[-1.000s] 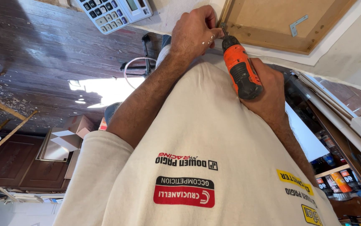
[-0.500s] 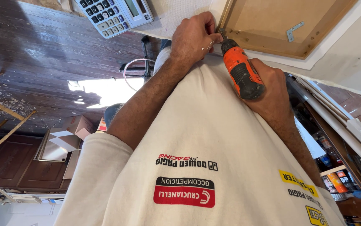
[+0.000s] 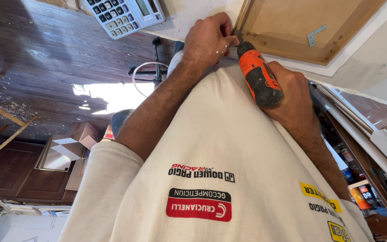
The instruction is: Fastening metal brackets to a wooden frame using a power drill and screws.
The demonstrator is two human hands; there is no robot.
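The right hand [image 3: 294, 96] wraps the orange drill [image 3: 258, 78], its tip hidden behind the left hand [image 3: 209, 40], which seems pinched at the wooden frame [image 3: 292, 42] corner.

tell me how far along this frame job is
Done: one metal corner bracket already sits on the wooden frame. In hand: the right hand grips the orange power driver, its tip at the frame's near edge, where the left hand pinches close around the bit. Left: whatever is being fastened there is hidden by the fingers, and the frame's other corners are out of view, so I can't tell.
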